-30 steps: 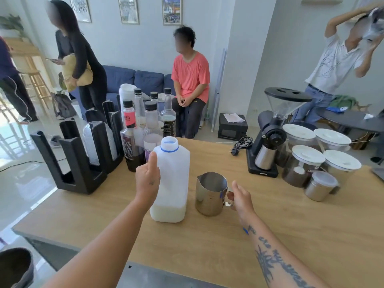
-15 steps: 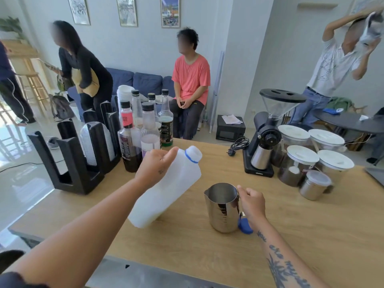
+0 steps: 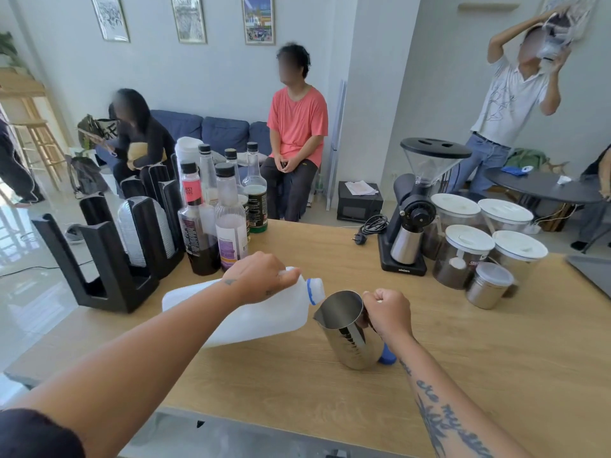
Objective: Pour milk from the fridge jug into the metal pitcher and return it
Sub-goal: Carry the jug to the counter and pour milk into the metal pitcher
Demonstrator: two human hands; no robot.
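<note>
The left hand (image 3: pixel 261 279) holds the jug (image 3: pixel 244 317) lying sideways, mouth just beside the pitcher (image 3: pixel 347 328) the right hand (image 3: pixel 388 312) holds.

From my feed the room is bright, lit by soft daylight coming in from the far left, where the floor (image 3: pixel 23 259) washes out in pale glare. Shadows on the wooden table (image 3: pixel 496 358) are faint and short. The metal pitcher (image 3: pixel 347 328) carries crisp reflections, and the translucent milk jug (image 3: pixel 251 312) glows evenly. I see strong wide-angle bending at the edges: walls lean and my forearms stretch near the bottom. Focus is sharp mid-frame; faces are blurred.
</note>
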